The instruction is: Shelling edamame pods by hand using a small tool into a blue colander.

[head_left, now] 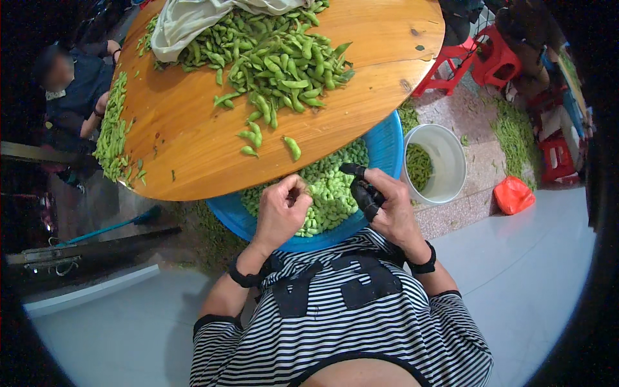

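Note:
Over a blue plastic basin (225,216) both of my hands hover, and the basin is filled with shelled green soybeans (329,193). My left hand (284,209) is closed in a pinch; whatever it may hold is hidden by the fingers. To its right, my right hand (387,203) has black coverings on some fingertips. Its index finger and thumb are apart, with nothing visible between them. Beyond the hands, a heap of green soybean pods (284,61) lies on the round wooden table (193,142), with a few loose pods (292,148) near its edge.
A white bucket (454,161) with green pieces inside stands right of the basin. An orange-red plastic bag (514,195), red stools (496,58) and scattered green husks (516,135) are farther right. Another person (74,97) sits at the left, beside more pods (115,129). Pale cloth (187,26) covers part of the heap.

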Demonstrator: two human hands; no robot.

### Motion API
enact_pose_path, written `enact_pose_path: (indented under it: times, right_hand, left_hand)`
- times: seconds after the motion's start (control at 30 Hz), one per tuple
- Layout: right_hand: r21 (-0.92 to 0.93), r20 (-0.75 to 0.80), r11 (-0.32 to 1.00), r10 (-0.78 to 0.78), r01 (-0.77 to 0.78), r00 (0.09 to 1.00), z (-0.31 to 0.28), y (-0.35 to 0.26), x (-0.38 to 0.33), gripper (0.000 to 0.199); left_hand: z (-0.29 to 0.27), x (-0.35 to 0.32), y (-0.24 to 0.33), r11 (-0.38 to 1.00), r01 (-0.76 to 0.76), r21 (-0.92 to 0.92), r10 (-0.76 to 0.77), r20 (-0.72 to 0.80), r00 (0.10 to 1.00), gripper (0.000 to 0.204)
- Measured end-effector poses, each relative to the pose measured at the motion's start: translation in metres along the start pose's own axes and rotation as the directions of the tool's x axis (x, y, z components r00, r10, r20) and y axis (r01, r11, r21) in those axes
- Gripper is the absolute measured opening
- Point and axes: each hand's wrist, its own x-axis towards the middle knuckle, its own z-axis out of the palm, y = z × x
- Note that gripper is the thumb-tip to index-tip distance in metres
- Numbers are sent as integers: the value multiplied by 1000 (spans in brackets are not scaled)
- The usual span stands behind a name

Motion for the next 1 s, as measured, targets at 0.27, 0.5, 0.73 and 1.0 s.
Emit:
enact_pose_path:
  times: [0.27,0.5,0.73,1.0]
  right_hand:
    - [-18,-18,999,-33,32,999,27,5,13,36]
    - [143,3,987,68,-68,998,20,-3,6,25]
    - [122,-258,989,108,-78,960,-8,26,5,23]
    - [-505,-589,818,-93,-276,803,-94,47,-3,32]
  left_hand:
    - [0,-3,16,883,239,-403,-192,154,969,10]
    - [11,-6,10,895,189,-405,-118,194,974,11]
    - [-11,8,35,794,-544,270,559,25,829,22]
    - [-44,42,39,537,-462,706,581,87,809,34]
